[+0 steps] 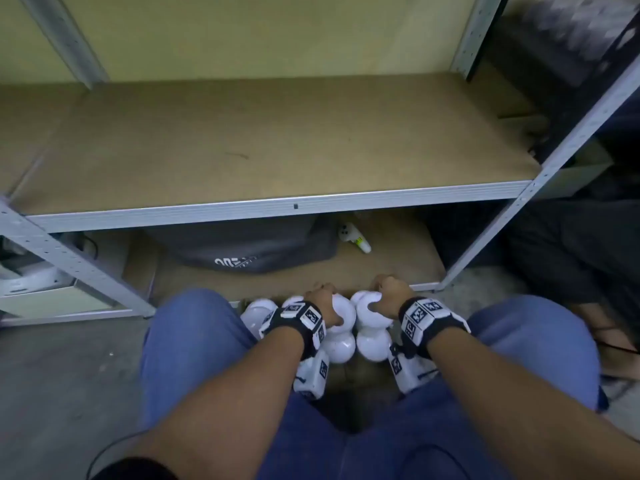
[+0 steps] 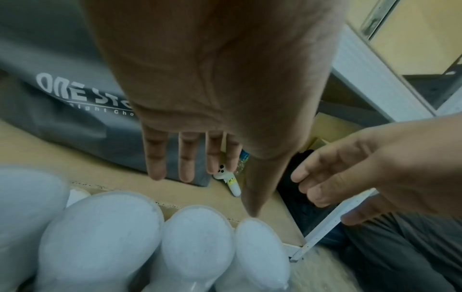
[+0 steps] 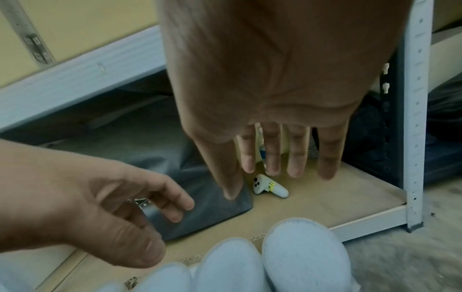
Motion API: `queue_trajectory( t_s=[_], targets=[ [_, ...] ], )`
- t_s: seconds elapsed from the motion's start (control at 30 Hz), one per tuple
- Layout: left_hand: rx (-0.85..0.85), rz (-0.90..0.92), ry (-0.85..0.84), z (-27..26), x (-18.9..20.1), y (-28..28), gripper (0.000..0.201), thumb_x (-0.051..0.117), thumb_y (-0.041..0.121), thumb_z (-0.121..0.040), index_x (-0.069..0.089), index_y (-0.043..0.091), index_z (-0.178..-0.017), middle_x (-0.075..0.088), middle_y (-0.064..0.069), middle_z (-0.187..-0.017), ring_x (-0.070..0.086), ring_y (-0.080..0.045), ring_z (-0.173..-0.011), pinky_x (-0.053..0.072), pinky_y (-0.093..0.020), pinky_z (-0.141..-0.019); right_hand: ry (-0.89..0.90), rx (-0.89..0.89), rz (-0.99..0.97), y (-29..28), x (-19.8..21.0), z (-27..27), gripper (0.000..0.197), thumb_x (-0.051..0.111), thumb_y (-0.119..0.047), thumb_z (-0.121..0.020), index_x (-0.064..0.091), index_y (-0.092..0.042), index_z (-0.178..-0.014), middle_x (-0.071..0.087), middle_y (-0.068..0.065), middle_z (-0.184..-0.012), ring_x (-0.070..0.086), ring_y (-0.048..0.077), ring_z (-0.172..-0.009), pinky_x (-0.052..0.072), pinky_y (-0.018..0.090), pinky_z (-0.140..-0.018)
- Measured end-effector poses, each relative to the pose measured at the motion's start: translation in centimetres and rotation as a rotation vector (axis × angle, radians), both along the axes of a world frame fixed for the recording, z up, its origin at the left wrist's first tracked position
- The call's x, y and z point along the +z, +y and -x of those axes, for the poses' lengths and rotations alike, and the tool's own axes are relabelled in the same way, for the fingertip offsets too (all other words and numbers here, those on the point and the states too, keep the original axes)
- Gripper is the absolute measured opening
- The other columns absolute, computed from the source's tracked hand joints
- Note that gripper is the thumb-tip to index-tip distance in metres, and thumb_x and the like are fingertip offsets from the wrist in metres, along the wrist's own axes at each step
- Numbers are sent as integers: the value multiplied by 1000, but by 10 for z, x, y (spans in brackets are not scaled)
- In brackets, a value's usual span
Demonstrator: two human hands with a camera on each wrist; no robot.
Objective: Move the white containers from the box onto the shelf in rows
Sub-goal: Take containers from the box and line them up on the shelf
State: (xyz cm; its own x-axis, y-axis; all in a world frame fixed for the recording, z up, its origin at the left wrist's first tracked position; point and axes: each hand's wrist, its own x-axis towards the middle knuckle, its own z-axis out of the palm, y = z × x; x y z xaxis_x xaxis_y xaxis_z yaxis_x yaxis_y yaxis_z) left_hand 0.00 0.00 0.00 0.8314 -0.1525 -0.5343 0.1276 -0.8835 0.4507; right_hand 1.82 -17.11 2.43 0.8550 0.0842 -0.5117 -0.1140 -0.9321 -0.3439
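Note:
Several white bulb-shaped containers [image 1: 372, 327] stand upright in a cardboard box [image 2: 197, 199] on the floor between my knees. My left hand [image 1: 322, 299] hovers just over one container [image 1: 341, 323], fingers [image 2: 187, 158] straight and spread, thumb tip close to a container top [image 2: 260, 247]. My right hand [image 1: 388, 292] is over the neighbouring containers [image 3: 302, 252] with its fingers [image 3: 297, 154] straight as well. Neither hand holds anything. The brown shelf board [image 1: 277, 143] above carries no containers. Most of the box is hidden by my arms and legs.
On the bottom shelf lie a grey bag with white lettering [image 1: 242, 247] and a small white handle-shaped device [image 1: 353, 237]. Grey metal uprights [image 1: 512, 216] frame the shelf. Dark clothing [image 1: 571, 258] lies on the right. My knees in blue trousers [image 1: 194, 341] flank the box.

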Motion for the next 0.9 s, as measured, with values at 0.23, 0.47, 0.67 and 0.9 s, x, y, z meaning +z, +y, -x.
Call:
queue_trajectory(
  t_s=[0.23, 0.47, 0.67, 0.9],
  targets=[
    [-15, -57, -66, 20, -2, -5, 71, 78, 30, -69, 44, 16, -129, 44, -9, -131, 52, -33, -116, 45, -42, -98, -18, 12, 91, 2, -5, 22, 53, 67, -24, -80, 50, -14, -128, 52, 13, -130, 51, 31, -121, 46, 34, -96],
    [-7, -46, -49, 12, -24, -8, 79, 79, 26, -69, 38, 17, -137, 37, -10, -139, 42, -35, -126, 41, -42, -103, 14, 11, 156, 0, -14, 15, 61, 71, -24, -79, 45, -17, -133, 48, 13, -135, 50, 31, -124, 46, 33, -98],
    [-77, -111, 31, -14, -54, -9, 88, 80, 29, -67, 32, 23, -141, 29, -8, -144, 33, -36, -133, 38, -45, -103, 63, 37, 207, -1, -46, 2, 77, 72, -31, -77, 33, -17, -143, 36, 8, -144, 38, 32, -133, 33, 37, -111],
    [-157, -203, -1, -24, -92, -24, 101, 81, 45, -54, 27, 32, -138, 28, 0, -143, 33, -29, -133, 38, -47, -103, 143, 91, 230, 7, -87, -22, 89, 76, -34, -58, 33, -31, -137, 22, 1, -147, 31, 34, -131, 35, 49, -107]
  ],
)
